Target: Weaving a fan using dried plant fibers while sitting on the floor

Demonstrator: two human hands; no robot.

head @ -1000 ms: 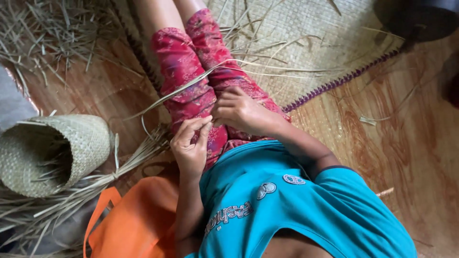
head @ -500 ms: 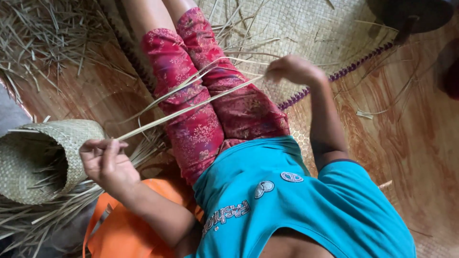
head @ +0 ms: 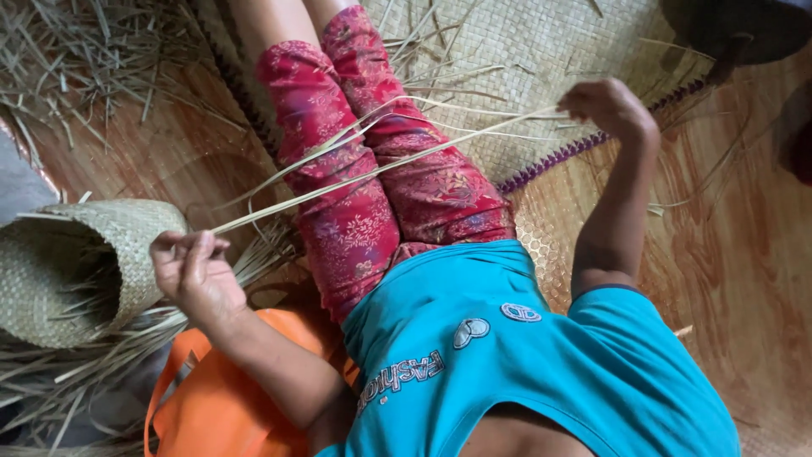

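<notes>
Left hand [head: 193,269] pinches one end of a long straw strip [head: 381,165]; right hand [head: 607,106] pinches the other, arms apart.

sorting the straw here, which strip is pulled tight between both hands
The long pale strip running across the red trousers, pinched by the left hand and the right hand. The other strips lie loose on the floor and mat.

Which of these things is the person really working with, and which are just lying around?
In use: left hand and right hand stretching a long straw strip across the lap.

Lying about: woven basket, loose straw pile, woven mat, orange bag.
</notes>
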